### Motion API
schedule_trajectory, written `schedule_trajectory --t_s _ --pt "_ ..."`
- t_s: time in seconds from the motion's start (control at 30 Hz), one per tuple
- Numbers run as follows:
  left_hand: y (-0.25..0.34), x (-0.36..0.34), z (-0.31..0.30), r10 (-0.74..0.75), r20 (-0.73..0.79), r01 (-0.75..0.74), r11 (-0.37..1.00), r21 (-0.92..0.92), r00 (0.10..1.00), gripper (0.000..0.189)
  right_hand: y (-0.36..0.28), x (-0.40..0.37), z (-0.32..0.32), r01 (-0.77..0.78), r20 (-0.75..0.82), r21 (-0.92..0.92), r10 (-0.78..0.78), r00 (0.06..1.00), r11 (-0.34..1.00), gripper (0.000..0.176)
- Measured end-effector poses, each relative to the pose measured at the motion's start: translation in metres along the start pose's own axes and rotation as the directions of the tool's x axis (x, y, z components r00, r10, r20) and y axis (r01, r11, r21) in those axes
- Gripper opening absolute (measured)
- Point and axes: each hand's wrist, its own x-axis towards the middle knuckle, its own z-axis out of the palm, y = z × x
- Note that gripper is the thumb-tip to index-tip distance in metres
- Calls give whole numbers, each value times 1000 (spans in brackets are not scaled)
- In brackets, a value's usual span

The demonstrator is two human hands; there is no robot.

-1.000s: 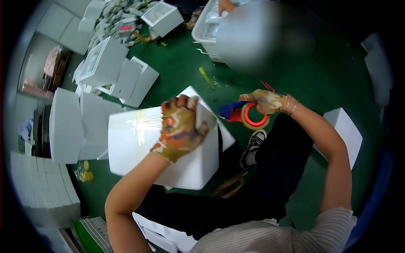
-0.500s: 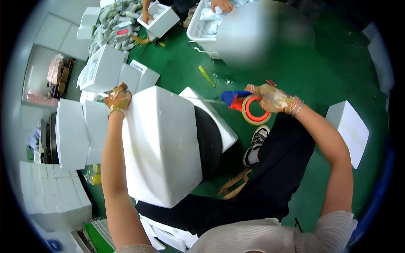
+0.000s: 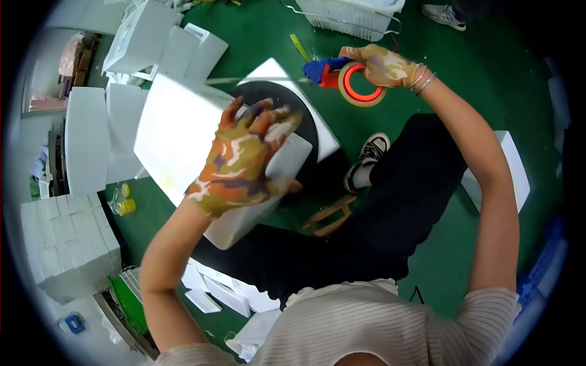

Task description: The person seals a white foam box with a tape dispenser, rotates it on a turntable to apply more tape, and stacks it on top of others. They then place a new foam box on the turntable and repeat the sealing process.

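Observation:
A white foam box (image 3: pixel 177 131) lies tilted across a black round turntable (image 3: pixel 302 119) on a white foam base (image 3: pixel 268 70). My left hand (image 3: pixel 244 161), in a camouflage glove, presses flat on the box's near side with fingers spread. My right hand (image 3: pixel 381 64), gloved too, grips a tape dispenser (image 3: pixel 348 76) with an orange roll and a blue handle, held up beyond the box's far right. A thin strip of tape runs from the dispenser toward the box.
Stacks of white foam boxes (image 3: pixel 91 140) and lids (image 3: pixel 61 244) crowd the left side on the green floor. A white basket (image 3: pixel 354 15) stands at the top. Another foam box (image 3: pixel 510 171) sits at the right, and a small wooden stool (image 3: pixel 326 216) under my legs.
My left hand came off the box's far corner and now lies spread on its near side. The box has turned and tilted. The view shifted, so the dispenser sits higher.

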Motion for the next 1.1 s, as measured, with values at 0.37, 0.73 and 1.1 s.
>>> schedule_trajectory --t_s 0.37,0.73,1.1 --pt "-23 25 6 -465 -40 443 864 -241 884 27 -14 -175 63 151 -34 -272 -166 986 951 51" --pt "-93 72 16 -820 26 753 513 -412 572 30 -11 -225 140 173 68 -48 -170 983 984 36" --pt "-112 80 18 -898 -245 886 415 -204 364 29 -99 -35 240 649 -374 194 -556 742 736 33"
